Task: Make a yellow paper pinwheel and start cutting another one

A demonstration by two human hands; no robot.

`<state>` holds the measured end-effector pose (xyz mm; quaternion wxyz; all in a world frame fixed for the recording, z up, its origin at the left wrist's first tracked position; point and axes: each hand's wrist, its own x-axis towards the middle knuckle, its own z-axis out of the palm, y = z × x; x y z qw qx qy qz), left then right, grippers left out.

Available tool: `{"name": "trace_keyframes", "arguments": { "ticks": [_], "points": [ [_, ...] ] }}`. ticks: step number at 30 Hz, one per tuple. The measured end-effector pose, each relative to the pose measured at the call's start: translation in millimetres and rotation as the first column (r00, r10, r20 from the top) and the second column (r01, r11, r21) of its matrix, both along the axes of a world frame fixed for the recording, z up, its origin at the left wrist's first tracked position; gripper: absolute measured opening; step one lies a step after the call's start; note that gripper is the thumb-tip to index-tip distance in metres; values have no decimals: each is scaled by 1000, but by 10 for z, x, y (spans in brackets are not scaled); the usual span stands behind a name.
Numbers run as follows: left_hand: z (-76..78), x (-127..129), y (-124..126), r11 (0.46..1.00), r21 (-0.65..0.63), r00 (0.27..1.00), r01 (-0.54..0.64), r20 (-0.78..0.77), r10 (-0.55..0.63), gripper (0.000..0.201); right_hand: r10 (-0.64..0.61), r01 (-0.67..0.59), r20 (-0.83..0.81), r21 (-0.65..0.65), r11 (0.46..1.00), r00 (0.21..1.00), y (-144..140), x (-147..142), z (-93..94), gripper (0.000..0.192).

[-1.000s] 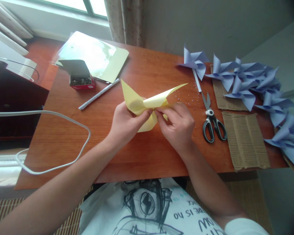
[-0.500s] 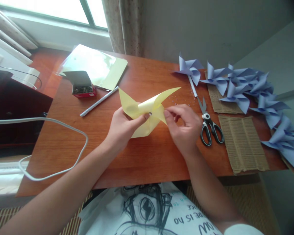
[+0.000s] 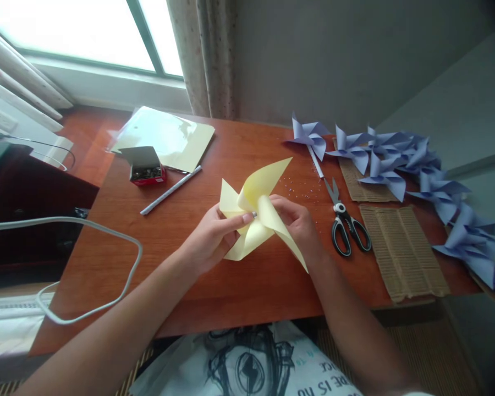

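Fourth flap now folded on yellow pinwheel [image 3: 259,212].

I count one yellow paper pinwheel [image 3: 259,217] at the centre of the tabletop [image 3: 198,280], with two hands on it: my left hand [image 3: 208,242] and my right hand [image 3: 299,228]. At 3 o'clock lie one pair of scissors [image 3: 346,223] and two pieces of corrugated cardboard [image 3: 402,250]. From 1 to 3 o'clock runs a row of purple pinwheels [image 3: 400,159]; they overlap, so I cannot count them exactly. At 10 o'clock sit one open box of pins [image 3: 144,165], one white stick [image 3: 171,190] and one sheet of yellow paper [image 3: 169,137].
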<state>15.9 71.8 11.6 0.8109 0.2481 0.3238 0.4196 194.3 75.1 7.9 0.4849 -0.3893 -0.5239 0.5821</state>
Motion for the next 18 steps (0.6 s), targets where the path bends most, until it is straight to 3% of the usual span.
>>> {"name": "trace_keyframes", "arguments": {
  "ticks": [11, 18],
  "points": [
    [13, 19, -34, 998, -41, 997, 54, 54, -52, 34, 1, -6, 49, 98, 995, 999, -11, -3, 1, 23],
    [38, 49, -36, 999, -30, 998, 23, 61, -21, 29, -30, 24, 45, 116, 993, 999, -7, -61, 2, 23]
  ]
}}
